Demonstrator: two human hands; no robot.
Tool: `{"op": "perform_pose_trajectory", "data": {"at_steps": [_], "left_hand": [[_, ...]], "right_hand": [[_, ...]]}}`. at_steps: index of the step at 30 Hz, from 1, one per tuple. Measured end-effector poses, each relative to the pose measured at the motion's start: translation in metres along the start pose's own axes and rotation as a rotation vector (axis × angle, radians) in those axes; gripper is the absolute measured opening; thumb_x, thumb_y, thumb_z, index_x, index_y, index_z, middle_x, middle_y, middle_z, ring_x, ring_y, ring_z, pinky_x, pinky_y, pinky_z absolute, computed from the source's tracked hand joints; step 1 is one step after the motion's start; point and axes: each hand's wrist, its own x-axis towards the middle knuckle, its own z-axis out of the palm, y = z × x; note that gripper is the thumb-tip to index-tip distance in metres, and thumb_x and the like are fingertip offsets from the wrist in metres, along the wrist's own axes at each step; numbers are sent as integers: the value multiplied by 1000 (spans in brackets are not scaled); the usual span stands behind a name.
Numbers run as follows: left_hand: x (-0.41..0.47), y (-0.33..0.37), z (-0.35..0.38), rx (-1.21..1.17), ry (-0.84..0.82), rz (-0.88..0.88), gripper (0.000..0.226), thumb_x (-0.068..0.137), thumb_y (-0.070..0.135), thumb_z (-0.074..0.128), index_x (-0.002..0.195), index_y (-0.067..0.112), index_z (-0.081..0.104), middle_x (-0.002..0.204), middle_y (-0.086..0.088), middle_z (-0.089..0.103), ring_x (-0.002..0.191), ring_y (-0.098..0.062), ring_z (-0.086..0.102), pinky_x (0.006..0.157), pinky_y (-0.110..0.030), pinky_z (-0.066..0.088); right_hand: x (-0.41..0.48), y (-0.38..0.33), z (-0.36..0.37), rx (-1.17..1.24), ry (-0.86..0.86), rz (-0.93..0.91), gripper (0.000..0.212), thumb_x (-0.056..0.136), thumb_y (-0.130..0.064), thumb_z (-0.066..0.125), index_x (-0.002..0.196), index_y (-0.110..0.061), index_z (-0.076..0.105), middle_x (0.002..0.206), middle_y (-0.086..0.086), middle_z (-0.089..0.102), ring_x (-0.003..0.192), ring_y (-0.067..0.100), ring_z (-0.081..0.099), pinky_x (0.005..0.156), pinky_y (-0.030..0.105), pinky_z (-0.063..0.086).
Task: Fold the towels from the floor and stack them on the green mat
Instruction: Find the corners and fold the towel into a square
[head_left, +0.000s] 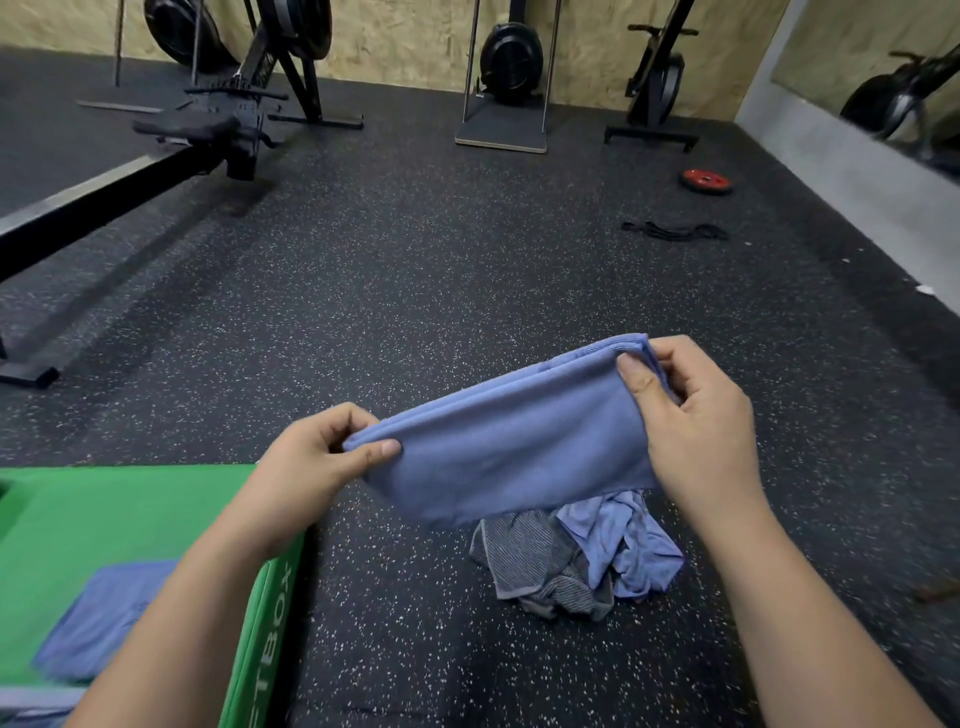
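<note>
A blue towel (509, 441), folded into a narrow band, hangs in the air between my hands. My left hand (317, 462) pinches its near left end. My right hand (691, 415) pinches the far right end, where several layers meet. Below it on the speckled floor lies a loose heap: a crumpled blue towel (628, 551) and a grey striped towel (535, 566). The green mat (114, 519) is a thick green block at the lower left. A folded blue towel (104, 618) lies on it, partly hidden by my left forearm.
A rowing machine (171, 145) stretches across the left floor. More exercise machines (509, 67) stand along the back wall. A red weight plate (705, 181) and a black band (675, 231) lie at the right. A grey wall base runs along the right side.
</note>
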Motion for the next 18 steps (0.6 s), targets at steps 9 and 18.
{"op": "perform_pose_trajectory", "data": {"at_steps": [9,18], "left_hand": [[-1,25,34,-610,218,-18,12,102,40,62,96,29,60,84,2,44,74,-10,40,67,-33,34],[-2,25,54,-271,630,127,20,115,39,48,105,22,55,86,18,49,76,-1,42,69,-19,39]], "right_hand": [[-1,15,-7,-74,94,91,24,106,-44,64,94,-23,64,74,12,55,63,12,42,62,33,37],[-5,15,6,-65,43,111,27,106,-45,64,91,-23,63,75,18,53,62,12,39,55,27,31]]}}
